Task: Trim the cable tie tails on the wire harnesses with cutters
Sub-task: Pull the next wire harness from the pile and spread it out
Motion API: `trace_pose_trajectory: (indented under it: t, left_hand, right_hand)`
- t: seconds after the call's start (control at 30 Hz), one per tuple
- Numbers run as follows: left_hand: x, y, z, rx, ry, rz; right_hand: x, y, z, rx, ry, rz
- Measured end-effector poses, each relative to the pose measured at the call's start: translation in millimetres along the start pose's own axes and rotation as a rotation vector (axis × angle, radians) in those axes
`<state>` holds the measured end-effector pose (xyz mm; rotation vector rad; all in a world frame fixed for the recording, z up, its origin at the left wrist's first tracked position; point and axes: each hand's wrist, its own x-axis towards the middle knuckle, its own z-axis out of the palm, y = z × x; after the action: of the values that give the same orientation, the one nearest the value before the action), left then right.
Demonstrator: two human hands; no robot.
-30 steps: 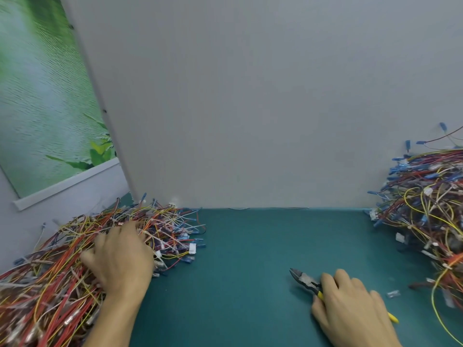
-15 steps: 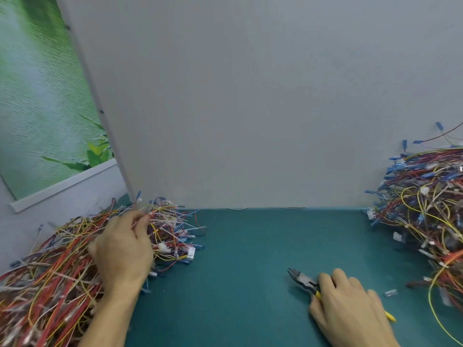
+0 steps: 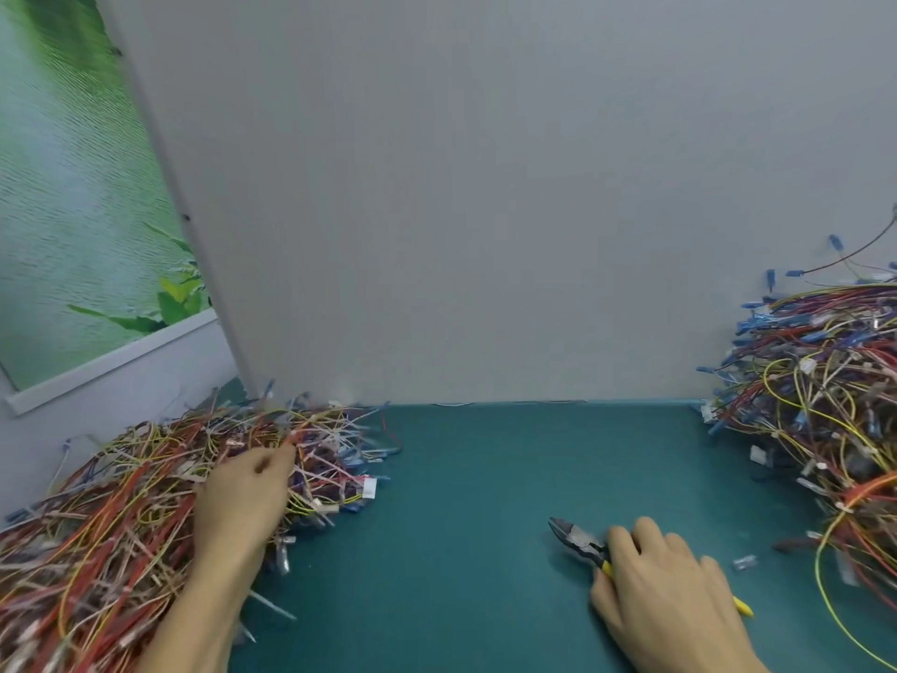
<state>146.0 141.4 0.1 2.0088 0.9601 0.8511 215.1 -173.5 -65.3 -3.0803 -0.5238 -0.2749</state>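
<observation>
A teal worktop [image 3: 461, 502] is seen, closed off along its far edge by a plain grey panel [image 3: 485, 187]. A heap of wire harnesses [image 3: 111, 517] in red, yellow, white and blue is piled over the worktop's left edge and near left corner, and it reaches back as far as the panel. The left hand [image 3: 242, 497] is laid on the right flank of this heap, back upward, with its fingers bent in among the wires near the top. The fingertips are blurred, so it cannot be told whether a harness is gripped. Pale cable tie tails [image 3: 272, 605] are seen sticking out from the foot of the heap onto the bare worktop, just beside the left forearm.

The cutters [image 3: 577, 539] are lying on the worktop toward its near right part, well apart from both heaps, with the dark nose pointed to the far left. The yellow handles are covered by the right hand [image 3: 665, 590], whose fingers are curled over them; only one handle end is shown past the hand.

A second heap of harnesses [image 3: 825, 381] is stacked along the right edge up to the far right corner. A small clear plastic piece [image 3: 744, 562] is lying between the right hand and this second heap. A green printed picture [image 3: 73, 187] is hung left of the panel.
</observation>
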Motion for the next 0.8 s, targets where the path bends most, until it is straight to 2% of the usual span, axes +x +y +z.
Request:
trace_pose_trajectory:
  t: [0.07,0.17,0.23,0.3,0.33,0.37,0.47,0.5,0.6,0.63,0.73,0.8]
  left_hand:
    - [-4.0,7.2,-1.0,-0.089,0.03,0.075]
    - [1.8,22.8,-12.9,-0.339,0.252,0.223]
    - [0.5,19.6,-11.9,-0.254,0.168,0.241]
    - [-3.6,12.7,-1.5,-0.026,-0.047,0.133]
    - [-4.5,11.9,0.4,0.011,-0.107,0.102]
    - [-3.2,13.3,-0.7,-0.033,-0.109,0.114]
    - [0.6,28.9,-11.5,-0.284,0.056,0.255]
    - [-0.9,30.7,-11.0,-0.35,0.041,0.219]
    - [-14.8,28.9,-0.7,-0.368,-0.17,-0.032]
    - [-16.3,30.4,-0.5,-0.399,-0.186,-0.037]
    - [-13.2,46.1,-13.1,-0.654,-0.213,0.105]
    - [-13.2,46.1,-11.5,-0.627,-0.254,0.087]
  right_hand:
    - [0.4,0.6,1.5,0.001,0.008,0.002]
    - [1.3,0.9,2.7,0.035,0.032,0.009]
    - [0.9,1.0,2.8,0.049,0.04,0.007]
    - [0.3,1.3,2.9,0.05,0.044,0.006]
    - [0.3,1.2,2.8,0.052,0.048,0.007]
    - [0.2,1.1,2.7,0.058,0.053,0.009]
    - [0.4,0.7,2.0,0.046,0.038,0.007]
    - [0.4,0.7,2.1,0.043,0.032,0.003]
    - [0.8,1.4,1.5,0.046,0.025,-0.001]
    - [0.9,1.5,1.5,0.039,0.019,-0.002]
    - [1.4,0.9,1.7,0.027,0.008,-0.006]
    - [0.8,1.2,1.4,0.024,0.004,-0.005]
